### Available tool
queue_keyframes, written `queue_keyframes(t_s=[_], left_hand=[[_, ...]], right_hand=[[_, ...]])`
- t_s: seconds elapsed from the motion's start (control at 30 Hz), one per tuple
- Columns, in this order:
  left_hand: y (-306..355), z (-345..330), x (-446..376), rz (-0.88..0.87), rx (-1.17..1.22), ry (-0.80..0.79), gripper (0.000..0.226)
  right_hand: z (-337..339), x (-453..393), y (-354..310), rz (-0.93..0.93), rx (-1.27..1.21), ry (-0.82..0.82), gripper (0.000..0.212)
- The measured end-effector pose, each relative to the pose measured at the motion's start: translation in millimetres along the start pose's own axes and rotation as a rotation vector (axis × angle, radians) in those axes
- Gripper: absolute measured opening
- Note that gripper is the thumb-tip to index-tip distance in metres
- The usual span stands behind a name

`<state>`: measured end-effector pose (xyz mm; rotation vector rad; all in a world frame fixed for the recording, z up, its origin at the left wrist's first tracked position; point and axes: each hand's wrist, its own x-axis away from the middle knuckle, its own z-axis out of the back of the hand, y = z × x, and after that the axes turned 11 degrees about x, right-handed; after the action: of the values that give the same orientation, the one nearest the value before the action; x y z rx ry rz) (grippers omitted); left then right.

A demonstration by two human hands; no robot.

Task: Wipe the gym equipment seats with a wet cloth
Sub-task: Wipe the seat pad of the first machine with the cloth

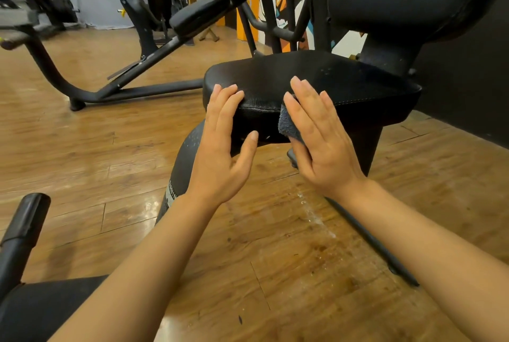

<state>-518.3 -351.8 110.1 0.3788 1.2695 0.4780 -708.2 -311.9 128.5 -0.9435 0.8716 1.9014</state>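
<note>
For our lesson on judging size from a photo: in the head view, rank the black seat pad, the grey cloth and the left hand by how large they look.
1. Black seat pad, clearly the largest.
2. Left hand.
3. Grey cloth, smallest as seen, but the right hand covers most of it, so its real size is unsure.

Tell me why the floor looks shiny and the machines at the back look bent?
In the head view, glare from lights above makes pale patches on the wooden floor; its wide lens curves things near the edges, like the black bench frame; the far machines look soft and a bit blurry, while the seat and both hands look sharp.
</note>
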Motion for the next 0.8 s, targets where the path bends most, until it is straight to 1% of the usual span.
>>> queue_keyframes(t_s=[0.07, 0.2, 0.33, 0.53, 0.67, 0.7, 0.8], left_hand=[[2.4, 1.7, 0.5, 0.01, -0.032, -0.014, 0.058], [16.0, 5.8, -4.1, 0.06, -0.178, -0.054, 0.059], [31.8, 16.0, -9.7, 0.089, -0.325, -0.14, 0.057], [55.2, 46.6, -37.0, 0.137, -0.424, -0.314, 0.049], [83.4, 59.3, -62.4, 0.192, -0.465, -0.404, 0.047], [90.6, 61.5, -68.2, 0.204, -0.47, -0.428, 0.047], [117.8, 70.7, -96.6, 0.256, -0.477, -0.505, 0.047]], right_hand=[[0.7, 0.0, -0.3, -0.002, 0.004, -0.004, 0.05], [6.0, -2.9, 3.1, 0.006, -0.005, -0.049, 0.049], [12.1, -7.1, 2.2, -0.002, -0.015, -0.123, 0.046], [27.0, -24.0, -1.4, -0.063, -0.083, -0.335, 0.044], [49.7, -47.0, -2.1, -0.178, -0.163, -0.534, 0.059], [57.0, -57.4, -2.5, -0.191, -0.171, -0.557, 0.059], [86.7, -101.8, 4.5, -0.195, -0.174, -0.6, 0.049]])
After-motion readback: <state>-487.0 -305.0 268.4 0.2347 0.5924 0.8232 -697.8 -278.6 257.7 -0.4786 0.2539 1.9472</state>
